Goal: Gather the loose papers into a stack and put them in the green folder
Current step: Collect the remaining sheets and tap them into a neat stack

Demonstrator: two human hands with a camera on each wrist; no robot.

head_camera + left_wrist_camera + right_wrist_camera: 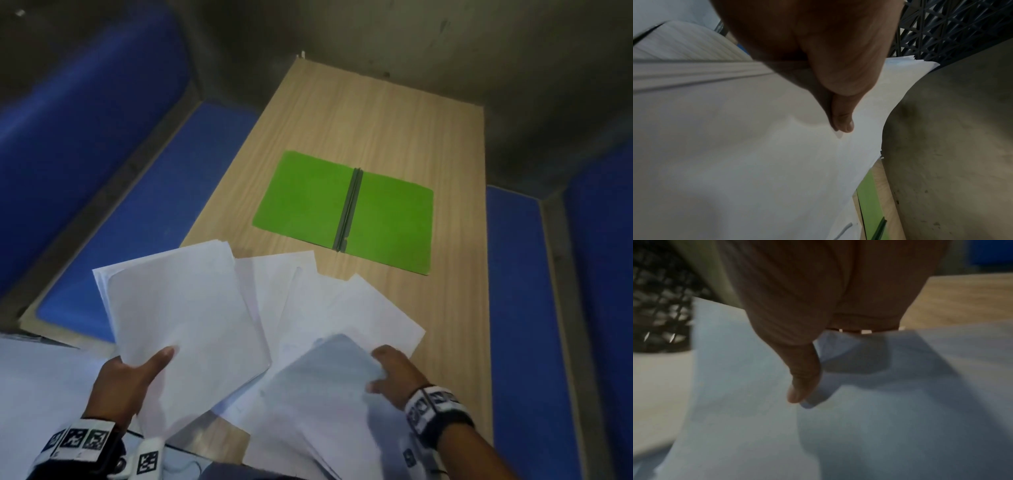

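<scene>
Left hand (128, 380): I grip a bundle of gathered papers (185, 318) by its near edge, thumb pressed on the top sheet and the other fingers hidden beneath; the left wrist view shows the thumb flat on white paper.
Right hand (397, 377): I pinch one sheet (329, 383) at its right edge, thumb on top, so that it lifts and bows clear of those under it; the fingers below it are out of sight.
Loose papers (342, 308): several sheets lie fanned and overlapping on the near half of the tabletop (376, 116), between my two hands, none squared with another.
Green folder (346, 210): it lies open and flat, both covers spread to either side of a dark spine strip (349, 209), farther along the tabletop, apart from the fanned sheets; no paper rests on it.
Surroundings: blue padded seating (113, 192) flanks the tabletop on both sides.
Progress: I judge the gathering partly done. One bundle is in hand, one sheet is being taken up, and a few more wait on the tabletop.
Remaining: the fanned sheets must join the bundle, the edges need squaring, the stack must go onto a cover of the folder, and the folder presumably wants closing.
Caution: my bundle's far corners are uneven, so sheets could slip before squaring.
</scene>
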